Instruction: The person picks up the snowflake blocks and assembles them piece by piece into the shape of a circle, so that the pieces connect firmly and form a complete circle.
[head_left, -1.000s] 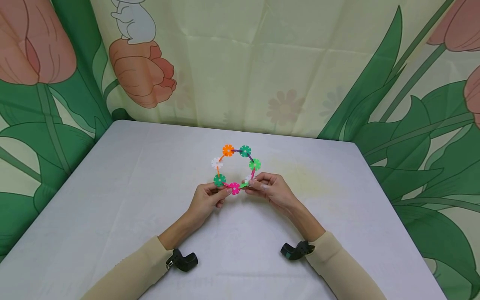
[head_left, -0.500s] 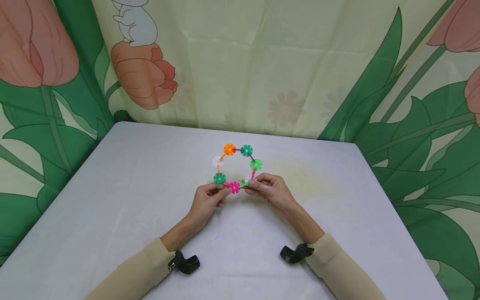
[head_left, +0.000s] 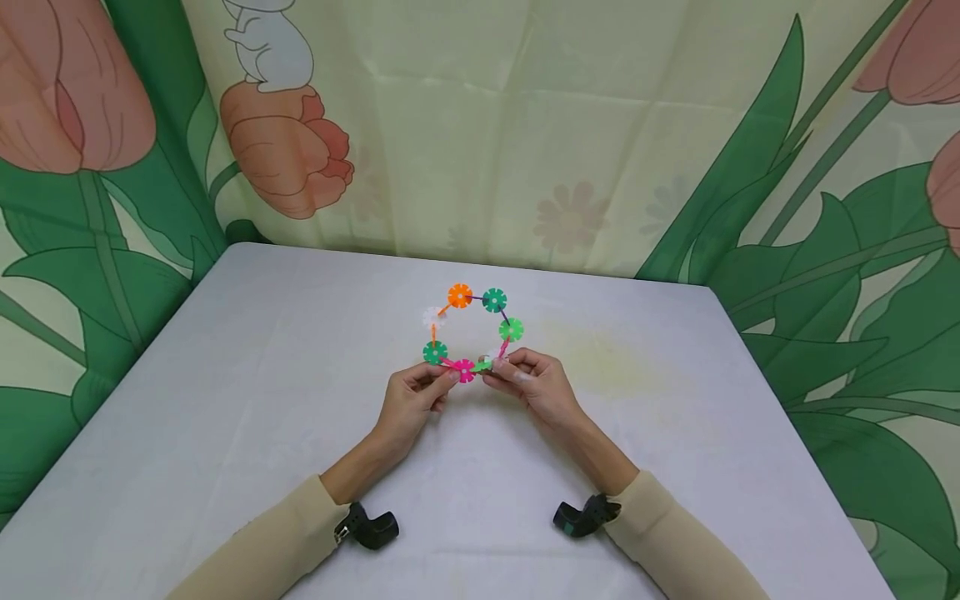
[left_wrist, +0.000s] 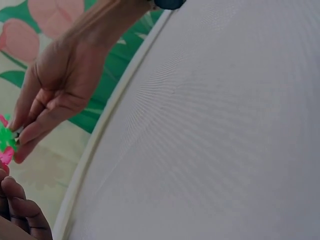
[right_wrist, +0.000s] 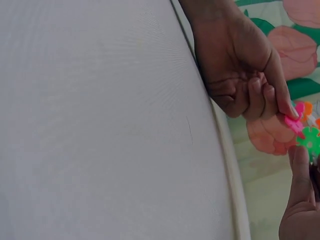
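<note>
A ring of linked plastic snowflake discs is held up over the table in the head view. Orange [head_left: 460, 296], dark green [head_left: 494, 300] and light green [head_left: 511, 330] discs form its far and right parts, with thin edge-on discs between them. My left hand [head_left: 407, 406] pinches the pink disc [head_left: 464, 371] at the near side between thumb and fingers. My right hand [head_left: 546, 392] pinches the near-right part by a white disc [head_left: 493, 358], mostly covered by the fingers. A green disc [head_left: 482, 366] sits between the hands. The right wrist view shows the pink disc [right_wrist: 295, 126] at my left fingertips.
A white cloth covers the table [head_left: 262, 400]. Behind it hangs a curtain [head_left: 465, 150] printed with tulips and a rabbit. Black wrist cameras [head_left: 369, 527] are strapped at both sleeve cuffs.
The near side of the ring has shifted slightly up and left with both hands, and its tilt has changed a little. Both hands keep their hold.
</note>
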